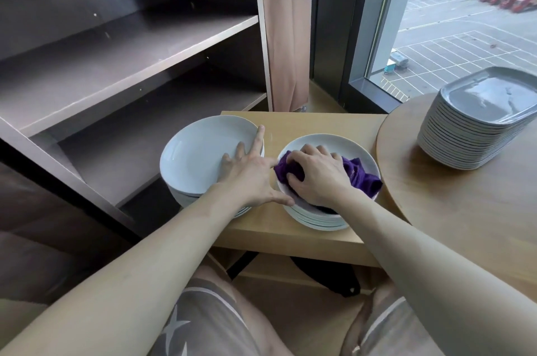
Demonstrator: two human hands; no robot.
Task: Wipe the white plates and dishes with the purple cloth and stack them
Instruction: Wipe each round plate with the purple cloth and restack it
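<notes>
On small light-wood square table: two stacks of white round dishes, side by side. Right hand gripped bunched purple cloth inside top dish of right stack; I judged wiping in hand. Left hand lay spread, fingers straight, on left stack, thumb at right stack's rim. Next, my guess: lift wiped dish across to left stack, left hand clearing first. Stack of white rectangular plates sat on round wooden table, well apart. Dark shelf unit stood left, not in way.
</notes>
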